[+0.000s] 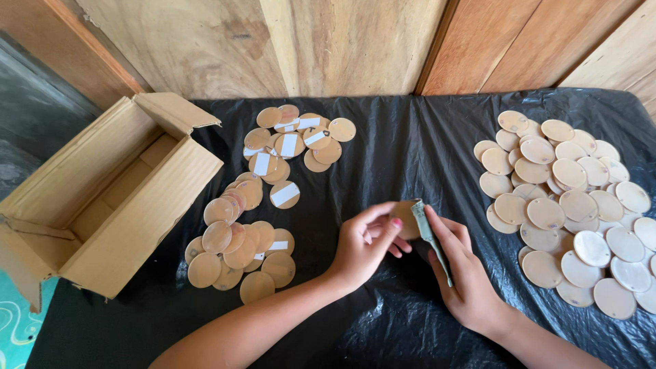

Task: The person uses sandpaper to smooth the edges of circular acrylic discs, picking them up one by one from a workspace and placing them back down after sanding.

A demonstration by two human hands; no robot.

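Observation:
My left hand [365, 244] pinches a round tan wooden disc [406, 217] at the middle of the black plastic sheet [403, 147]. My right hand [465, 273] grips a folded greenish strip of sandpaper-like sheet [429, 236], pressed against the disc's right edge. A pile of pale discs [570, 205] lies to the right of my right hand. To the left of my left hand lies another pile of tan discs [253, 205], some bearing white rectangular stickers.
An open cardboard box [102, 198] lies on its side at the left edge of the table. Wooden wall planks [342, 41] stand behind the table. A teal patterned surface [17, 328] shows at the bottom left.

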